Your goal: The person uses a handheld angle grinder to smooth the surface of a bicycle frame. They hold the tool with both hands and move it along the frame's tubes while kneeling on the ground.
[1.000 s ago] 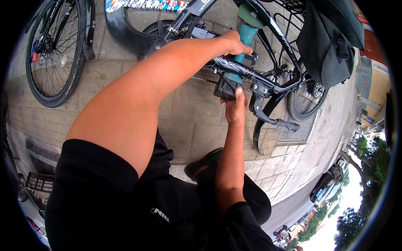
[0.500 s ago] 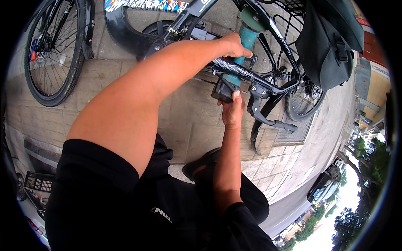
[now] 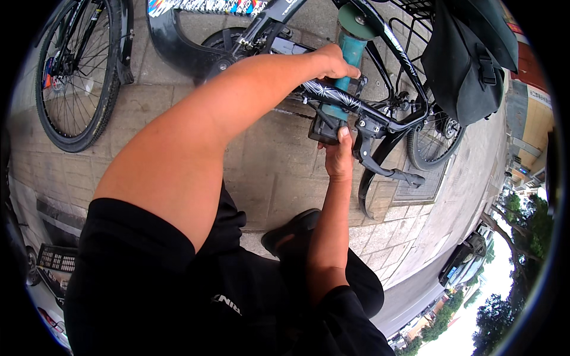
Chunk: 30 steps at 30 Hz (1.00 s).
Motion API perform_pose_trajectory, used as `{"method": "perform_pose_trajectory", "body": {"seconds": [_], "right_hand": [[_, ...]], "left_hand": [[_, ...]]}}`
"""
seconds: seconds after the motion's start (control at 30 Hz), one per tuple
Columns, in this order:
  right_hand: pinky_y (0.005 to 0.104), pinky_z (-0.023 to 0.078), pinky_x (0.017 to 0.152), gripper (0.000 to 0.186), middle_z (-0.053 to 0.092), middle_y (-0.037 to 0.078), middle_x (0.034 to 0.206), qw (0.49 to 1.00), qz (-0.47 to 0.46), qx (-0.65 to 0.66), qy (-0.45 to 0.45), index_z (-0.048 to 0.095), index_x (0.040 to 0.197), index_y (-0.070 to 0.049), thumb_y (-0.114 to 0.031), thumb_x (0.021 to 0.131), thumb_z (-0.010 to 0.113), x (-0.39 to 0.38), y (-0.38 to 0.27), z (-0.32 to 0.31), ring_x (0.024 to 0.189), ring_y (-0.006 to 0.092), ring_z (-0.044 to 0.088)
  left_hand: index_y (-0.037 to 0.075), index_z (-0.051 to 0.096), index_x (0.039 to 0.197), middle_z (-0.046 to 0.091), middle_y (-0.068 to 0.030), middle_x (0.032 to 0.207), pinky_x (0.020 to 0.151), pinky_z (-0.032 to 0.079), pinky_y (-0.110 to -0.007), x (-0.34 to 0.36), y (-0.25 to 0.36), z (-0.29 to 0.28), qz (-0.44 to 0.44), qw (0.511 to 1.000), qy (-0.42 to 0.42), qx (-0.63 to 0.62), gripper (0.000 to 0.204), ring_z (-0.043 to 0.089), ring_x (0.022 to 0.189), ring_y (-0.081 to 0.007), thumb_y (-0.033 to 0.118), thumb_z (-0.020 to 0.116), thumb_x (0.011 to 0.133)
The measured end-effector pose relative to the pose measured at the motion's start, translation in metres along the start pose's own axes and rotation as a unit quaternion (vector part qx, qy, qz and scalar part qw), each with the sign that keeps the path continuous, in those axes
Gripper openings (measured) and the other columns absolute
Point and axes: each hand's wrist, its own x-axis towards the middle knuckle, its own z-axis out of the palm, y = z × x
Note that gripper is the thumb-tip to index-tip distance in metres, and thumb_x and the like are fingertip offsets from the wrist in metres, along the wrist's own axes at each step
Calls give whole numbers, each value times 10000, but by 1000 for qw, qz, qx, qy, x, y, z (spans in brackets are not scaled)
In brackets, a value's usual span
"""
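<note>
Seen from the head camera, the person leans over a black bicycle (image 3: 380,113) parked on grey paving (image 3: 261,166), working a teal power tool (image 3: 350,53) against its frame. The left hand (image 3: 332,62) comes in across the middle of the picture on a long bare forearm and wraps the teal body from the left, fingers curled tight around it just above the frame tube. The right hand (image 3: 339,157) reaches up from below, thumb and fingertips pressed against the dark block (image 3: 325,127) at the tool's lower end; I cannot tell whether they close fully round it. The tool stands nearly upright, its top toward the far side, crossing the white-patterned frame tube. It looks stiff and fairly heavy, bottom-weighted by that block, so the waist and the base seem the sensible places to hold. A dark bag (image 3: 469,65) hangs on the rack to the right, a second bicycle wheel (image 3: 77,77) stands far left, and a black shoe (image 3: 291,234) shows nearer in.
</note>
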Motion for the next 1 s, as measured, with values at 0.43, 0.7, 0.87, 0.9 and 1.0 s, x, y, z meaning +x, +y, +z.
{"method": "perform_pose_trajectory", "body": {"seconds": [0.43, 0.7, 0.87, 0.9, 1.0], "right_hand": [[313, 519, 683, 920, 682, 85, 1161, 1000, -6, -7, 20, 437, 1584, 84, -529, 959, 721, -4, 0, 9, 918, 145, 641], [308, 513, 687, 895, 684, 78, 1166, 1000, -3, -7, 11, 461, 1567, 73, -536, 963, 716, -5, -1, 7, 924, 145, 642], [315, 516, 701, 889, 685, 72, 1181, 1000, 4, 9, 5, 464, 1568, 60, -540, 962, 716, -1, 0, 10, 940, 144, 641], [317, 516, 703, 889, 686, 71, 1183, 1000, 5, 11, 6, 464, 1568, 59, -540, 962, 716, -1, 0, 10, 943, 144, 640], [319, 514, 701, 887, 685, 73, 1184, 1000, 0, 5, 9, 465, 1566, 59, -540, 961, 717, -1, 2, 10, 951, 146, 640]], "left_hand": [[-14, 792, 1109, 773, -167, 1023, 737, 591, -417, 0, 0, -2, -5, 1000, -1, 13, 594, 739, 846, -282, 490, 911, 818], [-5, 795, 1125, 771, -175, 1044, 775, 585, -417, -8, 7, -1, -7, 1000, 4, 18, 589, 737, 889, -288, 480, 919, 814], [-17, 793, 1120, 772, -183, 1051, 794, 587, -414, -2, 0, -3, 4, 1000, 4, -3, 596, 739, 898, -287, 474, 925, 808], [-19, 794, 1117, 772, -183, 1053, 798, 588, -412, -1, -1, -2, 5, 1000, 5, -8, 597, 739, 898, -286, 474, 926, 807], [-27, 795, 1112, 773, -183, 1057, 808, 589, -408, 3, -3, -2, 6, 1000, 8, 0, 604, 740, 902, -284, 474, 930, 802]]}}
